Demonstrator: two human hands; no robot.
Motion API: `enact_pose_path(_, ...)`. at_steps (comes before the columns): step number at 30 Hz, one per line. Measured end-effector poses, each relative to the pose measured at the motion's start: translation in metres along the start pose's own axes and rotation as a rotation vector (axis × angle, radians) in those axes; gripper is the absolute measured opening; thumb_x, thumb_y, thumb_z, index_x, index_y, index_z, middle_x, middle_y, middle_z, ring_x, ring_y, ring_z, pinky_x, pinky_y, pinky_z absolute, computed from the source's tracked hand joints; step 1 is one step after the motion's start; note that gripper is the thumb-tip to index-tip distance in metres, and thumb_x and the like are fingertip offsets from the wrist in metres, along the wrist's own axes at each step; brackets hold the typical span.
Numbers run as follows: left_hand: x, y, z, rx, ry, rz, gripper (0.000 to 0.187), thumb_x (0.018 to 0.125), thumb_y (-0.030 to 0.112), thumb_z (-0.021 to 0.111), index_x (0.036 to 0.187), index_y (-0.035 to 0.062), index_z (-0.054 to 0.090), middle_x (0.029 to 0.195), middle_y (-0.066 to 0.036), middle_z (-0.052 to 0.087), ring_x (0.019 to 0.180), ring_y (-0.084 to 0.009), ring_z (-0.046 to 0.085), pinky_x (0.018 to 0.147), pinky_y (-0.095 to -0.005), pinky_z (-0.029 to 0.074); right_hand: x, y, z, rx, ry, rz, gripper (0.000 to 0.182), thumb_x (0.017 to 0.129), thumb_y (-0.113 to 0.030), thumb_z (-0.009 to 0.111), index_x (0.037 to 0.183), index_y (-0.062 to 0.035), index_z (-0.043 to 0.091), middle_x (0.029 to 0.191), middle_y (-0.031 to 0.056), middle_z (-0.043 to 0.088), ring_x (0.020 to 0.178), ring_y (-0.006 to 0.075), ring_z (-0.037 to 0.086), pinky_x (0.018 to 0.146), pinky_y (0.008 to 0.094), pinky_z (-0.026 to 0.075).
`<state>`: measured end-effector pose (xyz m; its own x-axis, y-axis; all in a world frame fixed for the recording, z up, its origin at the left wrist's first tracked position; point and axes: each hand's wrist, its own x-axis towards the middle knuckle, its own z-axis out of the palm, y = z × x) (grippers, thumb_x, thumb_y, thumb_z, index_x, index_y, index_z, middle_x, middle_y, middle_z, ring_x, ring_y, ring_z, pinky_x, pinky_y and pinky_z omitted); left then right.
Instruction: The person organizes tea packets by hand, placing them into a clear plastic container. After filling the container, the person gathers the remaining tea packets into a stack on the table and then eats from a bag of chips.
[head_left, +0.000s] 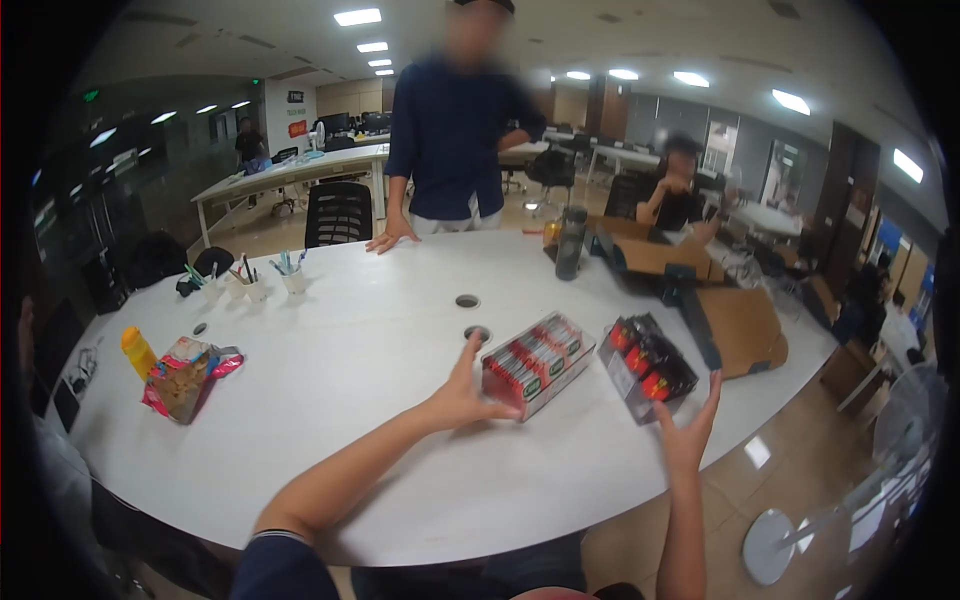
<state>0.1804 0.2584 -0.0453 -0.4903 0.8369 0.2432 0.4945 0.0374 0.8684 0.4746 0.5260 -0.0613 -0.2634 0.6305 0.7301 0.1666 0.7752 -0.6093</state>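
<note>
On the white table point(330, 440) lies a clear-wrapped block of red, white and green packets point(540, 365). My left hand point(462, 395) is at its left side, thumb and fingers spread, the thumb by its lower corner. Right of the block sits a black and clear pack with red round items point(645, 368). My right hand point(688, 430) is at that pack's lower right corner, fingers apart and pointing up. Neither hand is closed round anything.
At the left stand a yellow bottle point(138, 352) and a crumpled snack bag point(185, 380). Cups of pens point(255, 288) are farther back. A dark bottle point(571, 243) and open cardboard boxes point(735, 325) are at the right. Across the table a person point(450, 140) rests one hand on it.
</note>
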Motion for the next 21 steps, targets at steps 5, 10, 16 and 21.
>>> enact_pose_path(5, -0.024, 0.033, -0.019, -1.003, -0.004, -0.088, 0.087, 0.105, 0.057, 0.053, 0.168, 0.0103, 0.014, 0.169, -0.024, 0.026, 0.159, -0.0378, 0.025, 0.127, -0.0550, 0.028, -0.013, -0.113, 0.038, 0.245, -0.185, -0.553, 0.066, 0.086, -0.018, 0.080, 0.143, 0.0029, 0.053, 0.148, 0.0248, 0.054, 0.144, 0.0436, 0.047, 0.122, 0.0540, 0.032)
enact_pose_path(10, -0.044, 0.072, 0.004, -1.497, -0.205, -0.086, 0.085, 0.108, 0.067, 0.032, 0.167, 0.0071, 0.022, 0.168, -0.024, 0.028, 0.155, -0.0386, 0.032, 0.128, -0.0535, 0.026, -0.055, -0.254, 0.129, 0.427, -0.610, -1.157, 0.064, 0.092, -0.037, 0.075, 0.147, -0.0105, 0.059, 0.160, 0.0159, 0.050, 0.149, 0.0385, 0.044, 0.123, 0.0574, 0.028)
enact_pose_path(16, -0.101, 0.094, -0.062, -1.398, 0.027, 0.078, 0.081, 0.108, 0.067, 0.026, 0.169, 0.0138, 0.022, 0.174, -0.017, 0.023, 0.160, -0.0337, 0.022, 0.131, -0.0543, 0.018, 0.004, -0.236, 0.215, 0.276, -0.545, -1.033, 0.060, 0.101, -0.039, 0.062, 0.151, -0.0079, 0.054, 0.162, 0.0188, 0.047, 0.153, 0.0411, 0.037, 0.125, 0.0640, 0.017)
enact_pose_path(21, -0.099, 0.069, -0.118, -1.237, 0.265, 0.228, 0.072, 0.110, 0.061, 0.027, 0.169, 0.0188, 0.023, 0.173, -0.012, 0.027, 0.160, -0.0299, 0.025, 0.131, -0.0518, 0.017, 0.027, -0.251, 0.215, 0.277, -0.279, -0.657, 0.057, 0.102, -0.030, 0.059, 0.154, -0.0070, 0.051, 0.162, 0.0211, 0.045, 0.149, 0.0482, 0.039, 0.124, 0.0639, 0.017)
